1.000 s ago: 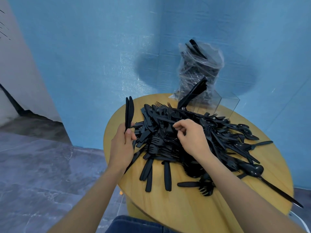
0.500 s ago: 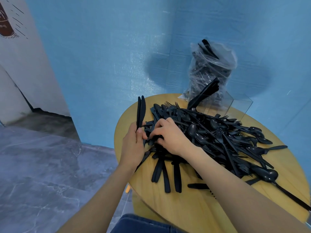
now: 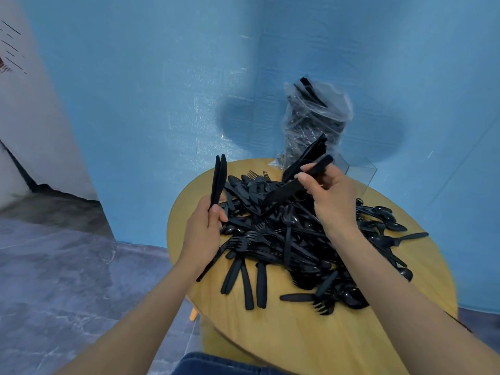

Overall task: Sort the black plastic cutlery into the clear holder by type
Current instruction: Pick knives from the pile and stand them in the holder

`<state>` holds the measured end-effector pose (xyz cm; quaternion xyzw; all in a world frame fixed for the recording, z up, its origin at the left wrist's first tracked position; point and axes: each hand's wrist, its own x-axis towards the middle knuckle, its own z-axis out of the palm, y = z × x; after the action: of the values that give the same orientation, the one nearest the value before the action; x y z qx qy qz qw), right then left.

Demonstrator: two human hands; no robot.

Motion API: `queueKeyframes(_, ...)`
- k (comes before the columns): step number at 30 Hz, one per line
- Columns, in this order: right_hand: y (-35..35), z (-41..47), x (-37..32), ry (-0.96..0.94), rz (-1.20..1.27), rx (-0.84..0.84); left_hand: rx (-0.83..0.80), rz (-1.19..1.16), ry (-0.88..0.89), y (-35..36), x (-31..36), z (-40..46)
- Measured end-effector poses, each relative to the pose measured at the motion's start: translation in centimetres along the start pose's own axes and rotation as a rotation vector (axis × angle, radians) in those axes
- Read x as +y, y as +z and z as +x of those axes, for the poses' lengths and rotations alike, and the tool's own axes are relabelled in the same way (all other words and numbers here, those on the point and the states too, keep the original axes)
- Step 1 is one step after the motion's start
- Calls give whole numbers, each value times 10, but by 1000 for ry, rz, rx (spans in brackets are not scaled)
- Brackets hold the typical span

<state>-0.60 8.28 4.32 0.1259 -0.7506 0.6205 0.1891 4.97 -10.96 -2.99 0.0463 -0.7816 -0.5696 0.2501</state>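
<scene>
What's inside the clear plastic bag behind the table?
The clear plastic bag holds a dense bundle of black cutlery, a few handles poking out at the top. The wrinkled plastic hides which types they are, and the pile hides its base.

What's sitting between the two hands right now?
In the head view, the far end of the cutlery pile lies between the left hand and the right hand, crossed by the knife the right hand holds.

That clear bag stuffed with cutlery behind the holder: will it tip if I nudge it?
Probably. The bag stands tall and narrow at the table's far edge, so a nudge likely topples it. Its thin crinkled film looks floppy, and knives poking out on top may spill.
</scene>
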Motion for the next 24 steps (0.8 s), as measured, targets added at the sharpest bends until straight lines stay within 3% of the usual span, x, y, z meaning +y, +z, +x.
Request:
queueKeyframes(7,-27,13,-18,-18,90,77,-89,-24,53,25,50,16)
queueKeyframes(12,-38,10,-27,-226,24,187,-206,-193,-110,47,72,13)
queueKeyframes(18,-27,-2,-5,-748,-253,-47,-336,-555,-421,57,94,23)
queueKeyframes(24,-21,-2,7,-893,-376,-199,-382,-554,-517,56,95,33)
